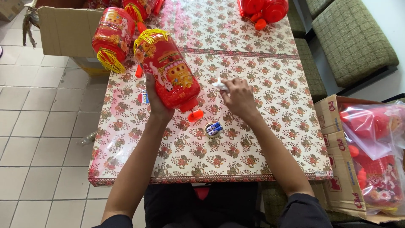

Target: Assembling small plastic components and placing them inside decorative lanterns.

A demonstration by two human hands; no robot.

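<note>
My left hand (155,101) grips a red plastic lantern (168,69) with gold pictures and a yellow tassel fringe, holding it tilted above the table (253,152). Its red bottom knob (195,115) points down toward me. My right hand (238,98) rests on the floral tablecloth and pinches a small white piece (220,85) between the fingertips. Just in front of both hands, a small round holder (213,129) with blue and white batteries lies on the table.
Another red lantern (113,38) lies at the table's far left by an open cardboard box (67,31). More red lanterns (263,10) sit at the far end. A carton (337,169) with bagged lanterns stands at right, green cushioned chairs (352,38) beyond it.
</note>
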